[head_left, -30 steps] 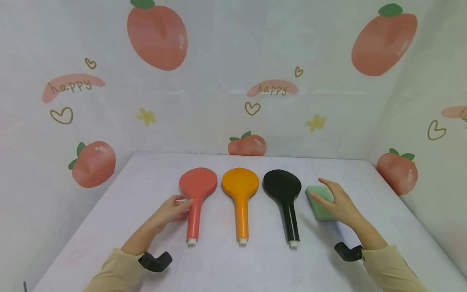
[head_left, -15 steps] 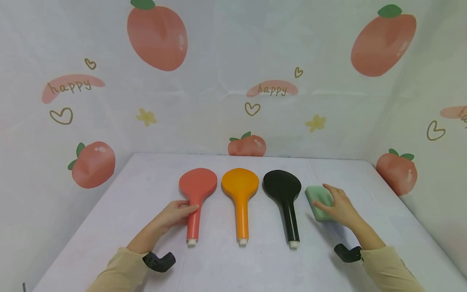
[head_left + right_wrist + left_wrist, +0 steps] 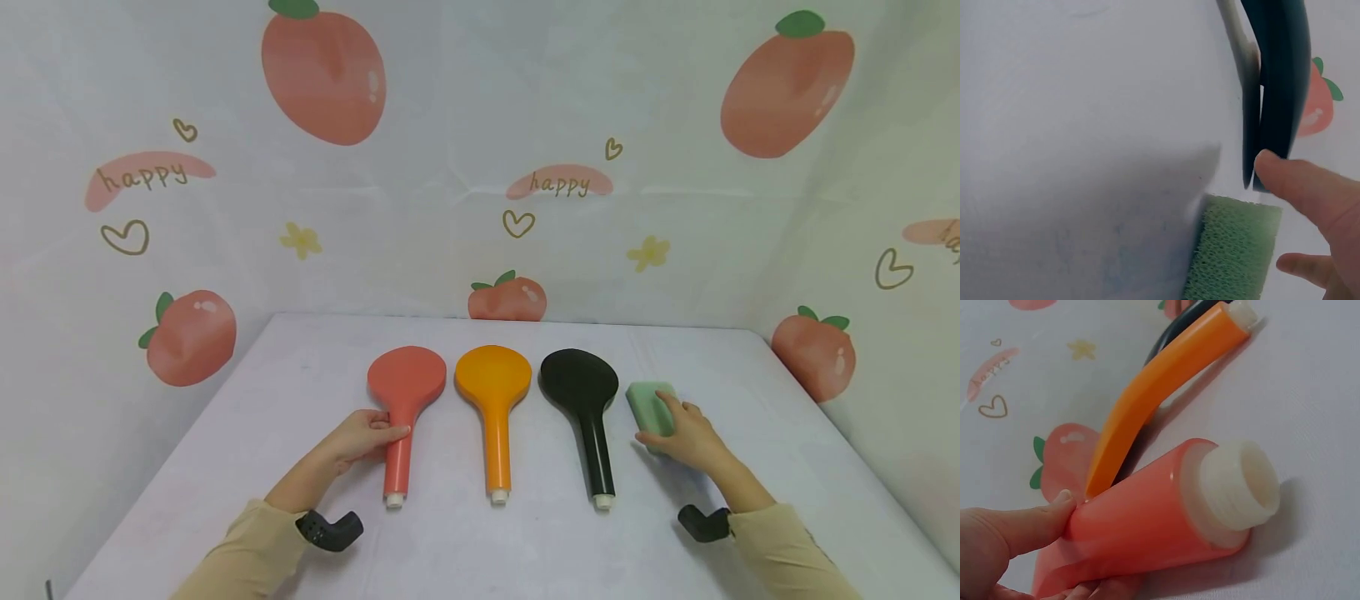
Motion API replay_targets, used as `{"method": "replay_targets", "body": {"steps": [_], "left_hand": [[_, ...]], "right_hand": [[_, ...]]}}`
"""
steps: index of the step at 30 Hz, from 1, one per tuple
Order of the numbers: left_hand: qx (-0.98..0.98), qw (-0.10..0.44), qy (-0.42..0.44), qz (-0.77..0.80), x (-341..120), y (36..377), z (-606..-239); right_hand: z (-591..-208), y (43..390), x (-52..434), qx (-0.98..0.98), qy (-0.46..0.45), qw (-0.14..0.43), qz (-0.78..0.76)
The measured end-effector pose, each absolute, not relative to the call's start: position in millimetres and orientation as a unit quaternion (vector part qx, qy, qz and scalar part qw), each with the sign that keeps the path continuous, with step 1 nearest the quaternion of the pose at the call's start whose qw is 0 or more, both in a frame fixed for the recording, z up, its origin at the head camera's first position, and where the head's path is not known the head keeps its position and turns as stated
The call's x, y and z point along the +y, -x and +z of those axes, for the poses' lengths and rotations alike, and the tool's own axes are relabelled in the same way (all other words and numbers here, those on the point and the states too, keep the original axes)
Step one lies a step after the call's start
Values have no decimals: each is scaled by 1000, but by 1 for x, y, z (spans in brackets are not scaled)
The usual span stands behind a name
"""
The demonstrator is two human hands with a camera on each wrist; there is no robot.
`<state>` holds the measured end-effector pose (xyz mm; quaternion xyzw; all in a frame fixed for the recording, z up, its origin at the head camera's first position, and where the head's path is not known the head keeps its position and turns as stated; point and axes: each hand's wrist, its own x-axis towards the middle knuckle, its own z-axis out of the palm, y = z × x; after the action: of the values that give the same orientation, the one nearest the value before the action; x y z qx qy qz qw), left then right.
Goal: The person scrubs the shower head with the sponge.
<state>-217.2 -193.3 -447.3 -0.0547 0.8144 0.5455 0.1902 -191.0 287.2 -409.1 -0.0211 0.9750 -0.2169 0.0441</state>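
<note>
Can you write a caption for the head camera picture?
Left hand grips red shower head; right hand holds green sponge.

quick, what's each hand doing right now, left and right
Left hand: grips the handle of the red shower head, thumb on top.
Right hand: closing on the green sponge, fingers curled over it.

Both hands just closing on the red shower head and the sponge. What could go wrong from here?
1. The left hand pinches only the handle of the red shower head; the wide head end may sag or twist when lifted.
2. The orange shower head lies close; a swing might knock it.
3. The right hand on the green sponge might nudge the black shower head.
</note>
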Motion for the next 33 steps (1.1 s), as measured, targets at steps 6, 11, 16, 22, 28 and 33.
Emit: {"method": "replay_targets", "body": {"steps": [6, 11, 16, 22, 28, 33], "left_hand": [[809, 190, 42, 555, -188, 212, -437], [814, 175, 20, 553, -180, 203, -422], [815, 155, 20, 558, -173, 202, -412], [818, 131, -4, 561, -161, 195, -401], [824, 108, -35, 555, -144, 186, -389], [825, 99, -67, 552, -131, 179, -382]], "right_hand": [[-411, 190, 285, 979, 24, 29, -201], [-409, 189, 282, 981, 26, 19, -189], [-403, 189, 280, 982, 16, 17, -188], [-392, 190, 278, 979, 15, -8, -202], [-381, 192, 272, 970, 43, -71, -229], [-369, 193, 260, 954, 71, -131, -260]]}}
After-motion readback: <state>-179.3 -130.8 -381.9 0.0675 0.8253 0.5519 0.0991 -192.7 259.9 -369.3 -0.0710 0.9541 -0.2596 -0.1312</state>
